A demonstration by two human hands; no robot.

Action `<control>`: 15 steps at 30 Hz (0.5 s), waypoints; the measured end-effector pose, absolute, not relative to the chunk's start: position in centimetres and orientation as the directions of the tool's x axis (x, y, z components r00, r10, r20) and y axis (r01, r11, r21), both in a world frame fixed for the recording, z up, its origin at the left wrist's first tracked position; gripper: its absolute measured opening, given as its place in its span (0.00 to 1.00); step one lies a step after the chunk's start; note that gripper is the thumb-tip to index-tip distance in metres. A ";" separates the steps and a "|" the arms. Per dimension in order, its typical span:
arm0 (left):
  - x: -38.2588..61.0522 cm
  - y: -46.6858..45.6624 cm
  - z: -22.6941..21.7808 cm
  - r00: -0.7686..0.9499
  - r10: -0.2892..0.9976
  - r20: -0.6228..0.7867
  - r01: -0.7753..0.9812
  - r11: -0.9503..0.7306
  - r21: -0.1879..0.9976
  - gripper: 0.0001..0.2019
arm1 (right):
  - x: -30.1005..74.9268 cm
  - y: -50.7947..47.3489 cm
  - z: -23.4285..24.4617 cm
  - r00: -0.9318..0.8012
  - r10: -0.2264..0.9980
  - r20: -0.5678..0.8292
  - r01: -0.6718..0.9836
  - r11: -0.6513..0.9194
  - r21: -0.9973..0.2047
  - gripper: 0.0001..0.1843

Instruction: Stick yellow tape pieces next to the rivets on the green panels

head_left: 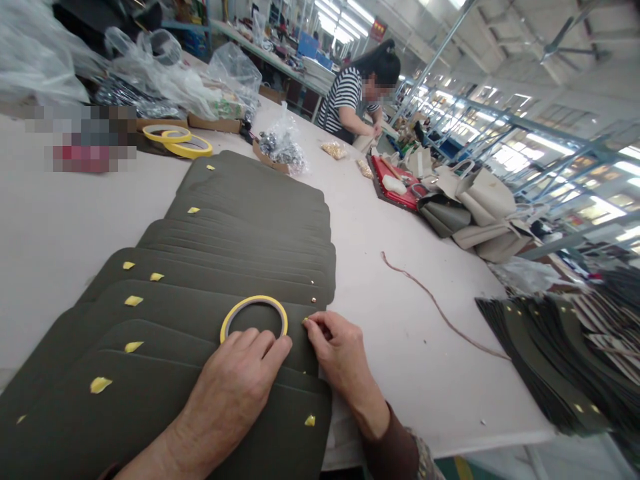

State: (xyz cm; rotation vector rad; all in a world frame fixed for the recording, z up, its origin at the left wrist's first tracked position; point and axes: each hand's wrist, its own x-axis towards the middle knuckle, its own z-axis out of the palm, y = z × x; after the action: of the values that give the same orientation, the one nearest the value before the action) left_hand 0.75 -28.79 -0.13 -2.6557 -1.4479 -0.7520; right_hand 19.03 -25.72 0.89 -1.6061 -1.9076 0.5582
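Observation:
My left hand (240, 380) is closed round the near side of a roll of yellow tape (255, 301), just above the dark olive panels. These flat panels (250, 193) with rounded corners lie overlapped like shingles on the table. My right hand (337, 347) pinches a small piece of yellow tape (305, 321) at the right edge of one panel. Other yellow tape bits (133, 301) stick to the panels' left part, and one tape bit (310, 421) sits at the near right. Two small shiny dots show near the right edge, above my right fingers.
More yellow tape rolls (187, 147) lie at the back left, beside clear plastic bags (175, 80). A brown cord (440, 307) crosses the pale table (400, 387). Stacked dark strips (540, 367) stand at right, handbags (480, 200) behind. A person (345, 100) in stripes works across the table.

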 end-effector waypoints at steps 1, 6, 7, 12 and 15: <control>0.6 -28.7 -0.1 0.449 0.779 0.437 0.793 -0.573 0.207 0.07 | 18.8 -25.4 1.2 -0.132 0.981 0.142 0.763 0.193 -0.618 0.08; -0.6 -27.3 0.2 0.368 0.759 0.537 0.829 -0.529 0.181 0.09 | 18.8 -23.6 2.5 -0.227 0.974 0.000 0.737 0.172 -0.653 0.05; -0.8 -26.9 0.2 0.356 0.760 0.544 0.842 -0.513 0.165 0.09 | 19.0 -23.2 2.4 -0.211 0.977 0.004 0.707 0.156 -0.690 0.06; -1.4 -25.3 0.1 0.333 0.817 0.470 0.866 -0.462 0.189 0.08 | 19.9 -21.8 1.1 -0.094 0.990 0.102 0.644 0.139 -0.752 0.09; -1.4 -25.0 0.0 0.331 0.831 0.448 0.858 -0.462 0.223 0.08 | 20.1 -21.2 0.7 -0.092 0.994 0.061 0.626 0.106 -0.773 0.08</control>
State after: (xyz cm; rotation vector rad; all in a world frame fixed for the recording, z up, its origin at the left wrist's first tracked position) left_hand -1.41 -24.99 0.04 -2.5181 -1.5998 -0.7963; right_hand 20.14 -21.20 0.67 -1.5822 -1.7872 0.7874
